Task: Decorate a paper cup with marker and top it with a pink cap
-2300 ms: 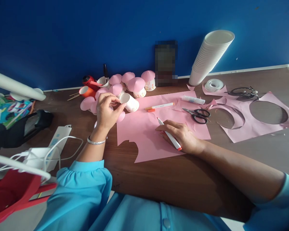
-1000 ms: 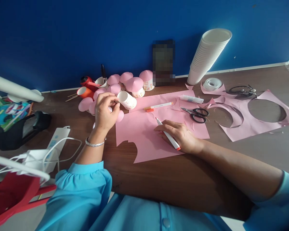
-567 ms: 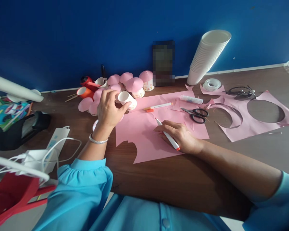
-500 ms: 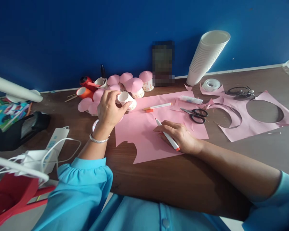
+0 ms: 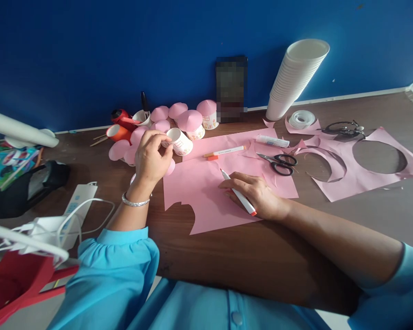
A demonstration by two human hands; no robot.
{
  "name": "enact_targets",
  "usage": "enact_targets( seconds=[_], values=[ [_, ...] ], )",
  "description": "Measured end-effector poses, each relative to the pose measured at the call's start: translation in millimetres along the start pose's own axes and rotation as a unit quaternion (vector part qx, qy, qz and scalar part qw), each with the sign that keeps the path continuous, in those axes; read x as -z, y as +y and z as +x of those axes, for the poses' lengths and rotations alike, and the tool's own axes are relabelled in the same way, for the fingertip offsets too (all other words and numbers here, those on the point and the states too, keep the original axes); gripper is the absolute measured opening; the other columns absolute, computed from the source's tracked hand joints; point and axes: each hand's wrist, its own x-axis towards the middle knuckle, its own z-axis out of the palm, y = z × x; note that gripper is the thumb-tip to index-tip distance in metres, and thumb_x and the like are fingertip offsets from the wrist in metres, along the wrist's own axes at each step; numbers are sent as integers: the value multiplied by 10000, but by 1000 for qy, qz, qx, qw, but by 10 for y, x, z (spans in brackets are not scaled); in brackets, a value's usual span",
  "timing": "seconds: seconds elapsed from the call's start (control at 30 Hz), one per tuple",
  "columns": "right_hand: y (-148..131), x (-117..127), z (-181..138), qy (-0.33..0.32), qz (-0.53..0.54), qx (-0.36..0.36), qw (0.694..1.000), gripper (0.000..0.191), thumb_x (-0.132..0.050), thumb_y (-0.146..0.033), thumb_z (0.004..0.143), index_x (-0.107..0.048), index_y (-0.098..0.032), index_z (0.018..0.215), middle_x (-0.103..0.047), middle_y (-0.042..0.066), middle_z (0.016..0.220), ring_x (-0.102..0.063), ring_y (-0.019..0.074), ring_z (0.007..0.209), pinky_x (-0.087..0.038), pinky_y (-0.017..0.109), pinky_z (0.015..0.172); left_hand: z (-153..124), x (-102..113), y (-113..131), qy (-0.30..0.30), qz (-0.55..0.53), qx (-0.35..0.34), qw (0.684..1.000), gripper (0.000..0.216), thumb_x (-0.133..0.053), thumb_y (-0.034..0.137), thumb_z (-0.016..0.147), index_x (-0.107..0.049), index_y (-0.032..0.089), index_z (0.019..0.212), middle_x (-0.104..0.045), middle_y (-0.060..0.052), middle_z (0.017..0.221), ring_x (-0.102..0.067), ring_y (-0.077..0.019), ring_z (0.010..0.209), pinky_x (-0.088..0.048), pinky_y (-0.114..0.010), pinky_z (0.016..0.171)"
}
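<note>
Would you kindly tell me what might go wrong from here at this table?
The marker in the right hand looks uncapped over the pink paper, so a slip might leave a stray mark. The scissors lie near that hand, and a careless reach could lead to a nick. The tall stack of cups might topple if bumped.

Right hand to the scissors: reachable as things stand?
Probably yes: the scissors lie just beyond the right hand, and only flat pink paper shows between. The catch is the marker in its grip, which would likely need setting down or shifting first.
</note>
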Motion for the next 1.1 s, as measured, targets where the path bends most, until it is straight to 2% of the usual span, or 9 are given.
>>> enact_targets(
  seconds=[0.33,0.63,0.83,1.1],
  values=[
    [3,-3,2,1,0,-2,1000,183,-525,-258,1089,-663,-212,1199,-713,47,956,-665,131,700,-501,240,631,-29,76,51,-3,1,13,1000,180,-655,148,908,-696,194,1077,-693,-112,1168,-668,-253,1143,-615,-383,953],
    [-4,5,8,-6,13,-12,1000,196,-514,-271,1099,-651,-219,1229,-705,50,967,-686,144,752,-522,249,663,-56,151,90,19,15,-15,1000,115,-630,175,947,-705,200,1030,-698,-109,1129,-679,-247,1111,-606,-394,966],
    [2,-4,5,-7,14,-10,1000,185,-521,-266,1095,-648,-214,1219,-703,48,967,-685,141,751,-520,246,670,-109,167,131,26,18,-6,999,123,-629,169,952,-724,206,1021,-690,-91,1096,-689,-227,1031,-615,-378,926],
    [5,-23,11,13,7,-5,1000,177,-520,-281,1099,-630,-222,1225,-711,57,1000,-698,149,777,-545,260,679,-162,186,264,32,22,-56,998,101,-647,178,961,-739,192,1001,-704,-89,1056,-714,-211,959,-624,-363,895]
  ],
)
